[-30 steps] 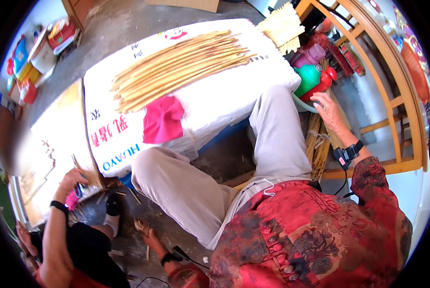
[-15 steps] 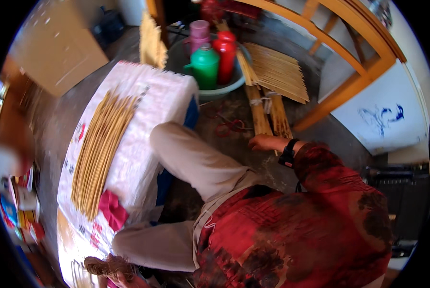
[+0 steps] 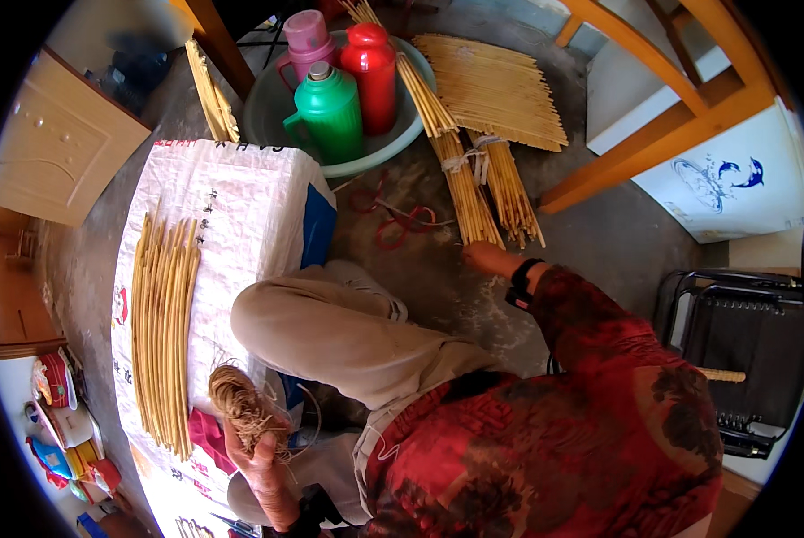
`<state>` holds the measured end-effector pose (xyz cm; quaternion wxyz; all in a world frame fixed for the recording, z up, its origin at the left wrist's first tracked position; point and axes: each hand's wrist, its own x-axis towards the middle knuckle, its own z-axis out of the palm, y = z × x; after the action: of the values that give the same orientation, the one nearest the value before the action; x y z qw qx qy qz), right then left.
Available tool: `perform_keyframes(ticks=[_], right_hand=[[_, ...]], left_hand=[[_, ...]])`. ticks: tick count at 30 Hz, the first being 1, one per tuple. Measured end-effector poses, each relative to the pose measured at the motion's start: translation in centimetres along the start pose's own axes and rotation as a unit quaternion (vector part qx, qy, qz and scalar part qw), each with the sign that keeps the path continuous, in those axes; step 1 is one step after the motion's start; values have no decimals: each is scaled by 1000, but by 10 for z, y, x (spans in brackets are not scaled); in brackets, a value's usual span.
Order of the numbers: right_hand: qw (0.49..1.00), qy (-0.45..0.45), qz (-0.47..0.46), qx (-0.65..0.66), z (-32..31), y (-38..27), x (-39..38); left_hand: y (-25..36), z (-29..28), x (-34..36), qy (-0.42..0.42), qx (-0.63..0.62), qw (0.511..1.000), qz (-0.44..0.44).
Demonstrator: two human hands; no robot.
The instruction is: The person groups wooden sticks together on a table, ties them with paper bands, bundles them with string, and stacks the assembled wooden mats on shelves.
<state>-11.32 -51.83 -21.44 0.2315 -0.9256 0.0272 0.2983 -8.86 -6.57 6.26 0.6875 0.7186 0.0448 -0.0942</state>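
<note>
Twine (image 3: 233, 394) sits in the left hand (image 3: 263, 473), its fingers closed round the ball by the right edge of the table (image 3: 249, 211). Right of the table, on the floor, is a bundle (image 3: 465, 197), with the right hand (image 3: 490, 257) at its near end — whether those fingers grip or merely touch, I cannot tell. Loose sticks (image 3: 163, 336) lie along the table's left side. The ball could snag or unwind if that left hold slackens; stems might slip from the bundle if only a few ends were pulled — and the scissors (image 3: 393, 235), right of the table, could be kicked.
</note>
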Motion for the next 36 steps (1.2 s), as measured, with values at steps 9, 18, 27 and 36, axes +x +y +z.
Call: perform_keyframes(ticks=[9, 18, 27, 36], right_hand=[[992, 90, 88, -28, 10, -37, 117], [982, 45, 127, -132, 6, -27, 133], [968, 231, -69, -62, -5, 38, 86], [941, -57, 199, -268, -43, 28, 55]], left_hand=[[-5, 25, 33, -9, 1, 996, -94], [-16, 30, 47, -13, 61, 989, -131], [-8, 42, 50, -22, 58, 990, -129], [-12, 40, 43, -7, 50, 993, -111]])
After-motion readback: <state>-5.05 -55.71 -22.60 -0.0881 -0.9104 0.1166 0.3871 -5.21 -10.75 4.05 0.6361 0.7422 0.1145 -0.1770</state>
